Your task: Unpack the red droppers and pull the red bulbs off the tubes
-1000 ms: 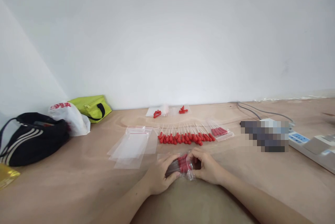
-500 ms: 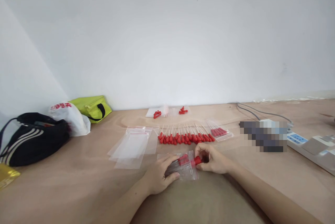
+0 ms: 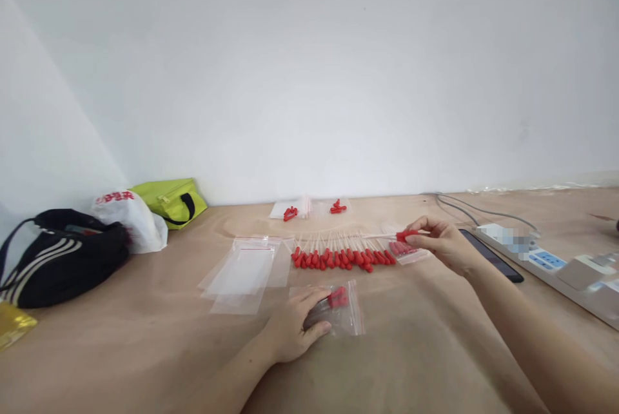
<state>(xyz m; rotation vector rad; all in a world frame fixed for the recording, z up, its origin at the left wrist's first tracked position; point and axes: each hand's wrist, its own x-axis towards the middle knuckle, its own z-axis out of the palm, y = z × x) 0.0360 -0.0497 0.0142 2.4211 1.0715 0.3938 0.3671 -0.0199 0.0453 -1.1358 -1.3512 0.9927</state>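
Near centre on counter [image 3: 145, 349]: left hand [image 3: 294, 327] open, flat, pressing zip bag [image 3: 349, 317] part-filled with red-bulbed droppers. Farther right: right hand [image 3: 447, 243] pinching one dropper [image 3: 405, 234], well apart from zip bag. Dropper row [image 3: 338, 256] between, unpacked; packed bag [image 3: 410, 250] at row's right end; empty bags [image 3: 244, 269] stacked at left.

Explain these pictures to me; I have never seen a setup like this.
There is no machine here: a camera worn on a person's head looks forward and down at their two bare hands. The left hand holds a small zip bag of red-bulbed droppers against the wooden table. The right hand pinches one dropper by its red bulb, near the right end of a row of droppers. Beside it lie empty zip bags; a black striped bag, phone and power strip sit at the edges.
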